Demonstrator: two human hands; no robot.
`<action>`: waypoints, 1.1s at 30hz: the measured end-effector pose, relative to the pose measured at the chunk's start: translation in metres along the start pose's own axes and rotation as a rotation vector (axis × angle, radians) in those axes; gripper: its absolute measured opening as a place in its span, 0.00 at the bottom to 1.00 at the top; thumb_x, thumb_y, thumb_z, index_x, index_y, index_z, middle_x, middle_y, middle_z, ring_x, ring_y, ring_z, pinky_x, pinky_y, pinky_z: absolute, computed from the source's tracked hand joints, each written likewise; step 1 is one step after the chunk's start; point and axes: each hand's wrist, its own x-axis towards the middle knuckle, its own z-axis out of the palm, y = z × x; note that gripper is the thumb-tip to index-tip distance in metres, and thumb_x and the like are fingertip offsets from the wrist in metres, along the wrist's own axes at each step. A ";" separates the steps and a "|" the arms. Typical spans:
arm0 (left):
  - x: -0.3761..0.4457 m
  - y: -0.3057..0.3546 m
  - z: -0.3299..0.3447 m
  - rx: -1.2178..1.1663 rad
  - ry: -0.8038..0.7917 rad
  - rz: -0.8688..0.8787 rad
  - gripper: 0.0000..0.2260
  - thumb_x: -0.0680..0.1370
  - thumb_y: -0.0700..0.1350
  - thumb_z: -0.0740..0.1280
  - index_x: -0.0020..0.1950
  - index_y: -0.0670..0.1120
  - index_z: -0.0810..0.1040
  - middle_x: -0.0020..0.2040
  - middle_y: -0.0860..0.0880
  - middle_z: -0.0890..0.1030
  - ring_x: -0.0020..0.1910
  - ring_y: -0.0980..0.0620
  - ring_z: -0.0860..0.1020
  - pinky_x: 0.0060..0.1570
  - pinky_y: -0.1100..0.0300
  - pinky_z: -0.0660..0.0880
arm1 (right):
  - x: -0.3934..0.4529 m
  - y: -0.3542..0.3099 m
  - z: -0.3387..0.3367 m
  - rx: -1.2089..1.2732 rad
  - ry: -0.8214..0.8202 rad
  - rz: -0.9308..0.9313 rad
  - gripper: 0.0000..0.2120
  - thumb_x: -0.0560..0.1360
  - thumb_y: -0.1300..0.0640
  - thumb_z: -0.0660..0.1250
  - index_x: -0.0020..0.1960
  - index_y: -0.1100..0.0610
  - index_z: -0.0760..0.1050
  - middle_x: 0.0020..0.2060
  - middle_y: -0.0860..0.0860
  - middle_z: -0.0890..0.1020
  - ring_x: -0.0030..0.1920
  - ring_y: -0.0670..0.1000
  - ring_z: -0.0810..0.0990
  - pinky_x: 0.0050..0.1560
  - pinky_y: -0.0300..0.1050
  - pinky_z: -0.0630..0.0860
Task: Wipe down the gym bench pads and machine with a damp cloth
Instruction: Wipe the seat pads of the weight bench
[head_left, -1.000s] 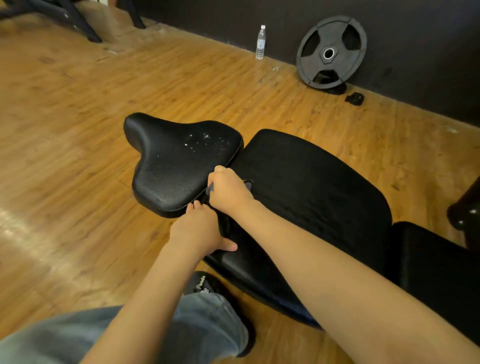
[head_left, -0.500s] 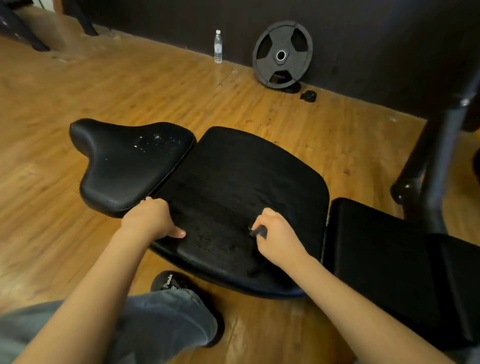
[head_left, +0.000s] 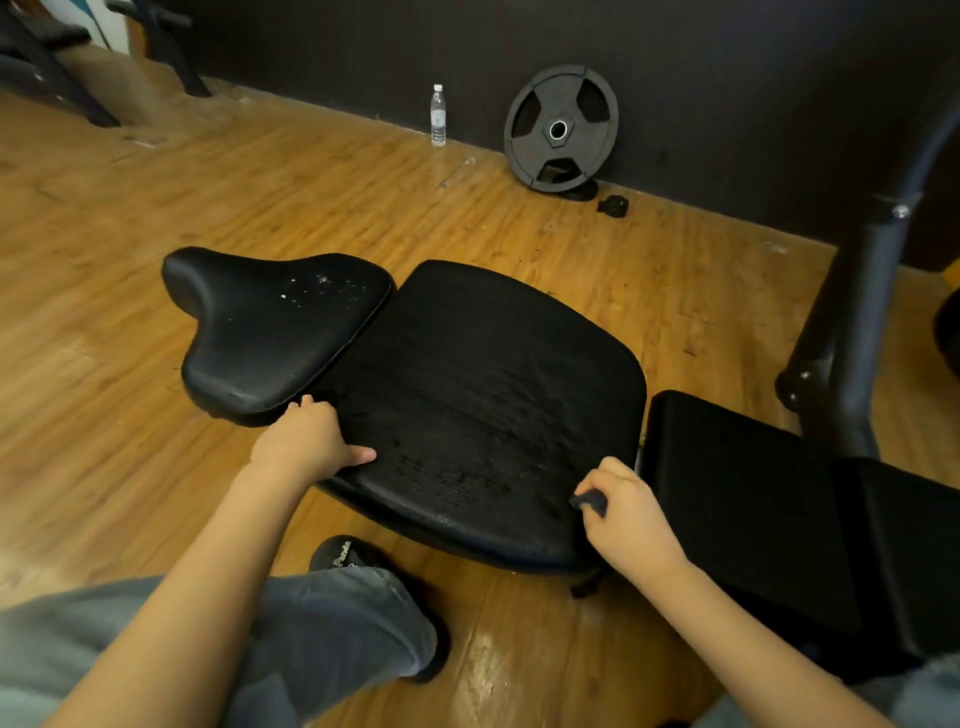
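Nearest the camera, a leg in grey trousers (head_left: 332, 623) bends across the wooden floor (head_left: 130, 338), ending in a black shoe (head_left: 345, 556) with pale lettering on its top that is too small to read. Two bare forearms reach forward from here. The left hand (head_left: 306, 441) rests on the near left edge of the wide middle pad (head_left: 493, 374), its fingers curled over the rim where that pad meets the saddle-shaped pad (head_left: 270, 327), and its thumb lying flat on the top surface. The right hand (head_left: 628, 514) sits at the near right corner of the middle pad, fingers bunched around a small dark cloth (head_left: 589, 501), of which only a corner shows. The surface of the middle pad between the two hands looks streaked and shiny with damp. To the right, just beside it, lies a third black pad (head_left: 753, 493), and behind that rises the dark tubular frame (head_left: 852, 322) of the machine. The saddle-shaped pad carries a scatter of pale specks near its far edge. Farther back, against the dark wall (head_left: 727, 78), a clear water bottle (head_left: 438, 115) stands upright; its label is unreadable and how much liquid it holds cannot be told. Near it a black weight plate (head_left: 561, 130) leans on the wall, with a small black object (head_left: 613, 205) on the floor beside it
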 end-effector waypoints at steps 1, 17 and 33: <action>0.000 -0.001 -0.001 -0.007 -0.009 0.004 0.41 0.73 0.59 0.69 0.77 0.40 0.54 0.77 0.40 0.52 0.76 0.41 0.55 0.72 0.48 0.60 | 0.006 -0.010 0.005 -0.005 -0.012 -0.029 0.07 0.73 0.68 0.63 0.44 0.59 0.78 0.42 0.50 0.73 0.45 0.50 0.75 0.48 0.43 0.74; 0.030 -0.026 -0.006 -0.015 -0.093 -0.028 0.45 0.68 0.60 0.73 0.75 0.40 0.57 0.75 0.41 0.58 0.75 0.42 0.57 0.69 0.48 0.64 | 0.138 -0.228 0.085 -0.125 -0.208 -0.341 0.09 0.75 0.63 0.63 0.54 0.61 0.76 0.55 0.56 0.70 0.58 0.56 0.69 0.49 0.46 0.67; 0.014 -0.006 -0.020 -0.031 -0.086 -0.102 0.37 0.69 0.54 0.75 0.71 0.39 0.66 0.67 0.42 0.72 0.64 0.43 0.72 0.60 0.53 0.71 | 0.041 -0.060 0.031 0.136 -0.099 -0.134 0.11 0.72 0.70 0.61 0.41 0.58 0.78 0.37 0.45 0.67 0.44 0.50 0.71 0.41 0.39 0.66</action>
